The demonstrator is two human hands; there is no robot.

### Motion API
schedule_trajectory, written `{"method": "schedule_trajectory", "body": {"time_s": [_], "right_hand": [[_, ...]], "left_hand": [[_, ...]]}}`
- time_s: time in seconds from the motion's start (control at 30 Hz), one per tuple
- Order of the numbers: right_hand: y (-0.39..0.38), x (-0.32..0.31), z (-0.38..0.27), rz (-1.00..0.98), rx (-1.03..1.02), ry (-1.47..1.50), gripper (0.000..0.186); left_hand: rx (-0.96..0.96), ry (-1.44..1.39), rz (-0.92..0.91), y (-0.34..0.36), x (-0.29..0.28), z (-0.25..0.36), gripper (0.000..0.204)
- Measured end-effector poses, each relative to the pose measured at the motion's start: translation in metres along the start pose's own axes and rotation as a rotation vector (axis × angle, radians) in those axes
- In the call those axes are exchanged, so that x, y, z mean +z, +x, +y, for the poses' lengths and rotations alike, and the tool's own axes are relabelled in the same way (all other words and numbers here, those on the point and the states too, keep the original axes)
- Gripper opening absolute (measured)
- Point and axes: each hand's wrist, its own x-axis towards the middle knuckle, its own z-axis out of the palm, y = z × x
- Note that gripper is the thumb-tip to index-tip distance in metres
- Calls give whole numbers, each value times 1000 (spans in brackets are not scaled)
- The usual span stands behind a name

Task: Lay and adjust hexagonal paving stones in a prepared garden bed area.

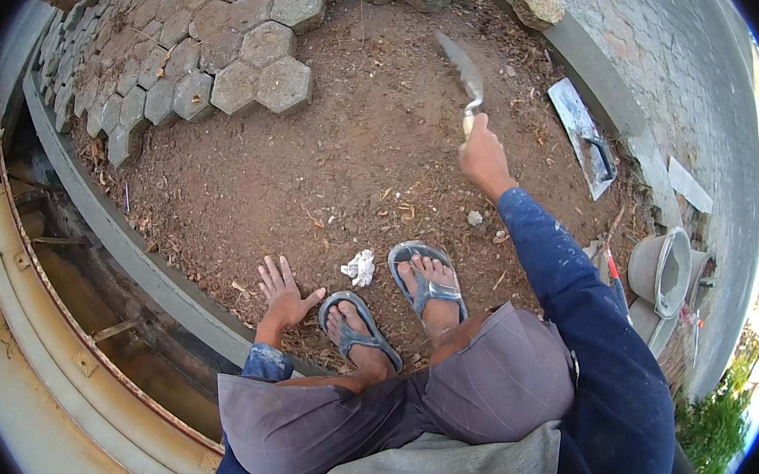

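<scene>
Left hand [284,298] splayed, the right hand [486,159] grips a pale-handled metal trowel [460,65]; overswinging leftward could chip grey hexagonal concrete pavers [282,85].

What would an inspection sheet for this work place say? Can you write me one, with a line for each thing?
Surface: bare brown soil, with hexagonal pavers at the upper left.
Job's things: trowel, held out over the soil, blurred.
Clutter: float lying near the right curb; bucket at the right; white lump near the feet; small stone.
Hands: right hand closed on the trowel's handle; left hand open, fingers spread; whether it touches the soil, I can't tell.
Cables: nothing seen.
Surroundings: left curb, paved road at the right, plants at the lower right.
</scene>
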Motion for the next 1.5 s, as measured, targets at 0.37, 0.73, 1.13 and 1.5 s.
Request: {"method": "schedule_trajectory", "body": {"time_s": [0.37, 0.73, 1.13, 1.5], "right_hand": [[-89, -16, 65, 99, 264, 413, 39], [-3, -17, -24, -459, -601, -346, 48], [88, -43, -35, -444, 93, 646, 44], [22, -42, -44, -910, -216, 260, 47]], "left_hand": [[-15, -24, 0, 2, 5, -4, 140], [-24, -20, -10, 1, 2, -1, 139], [-11, -20, -14, 0, 1, -1, 138], [-24, 14, -39, 0, -1, -1, 136]]}}
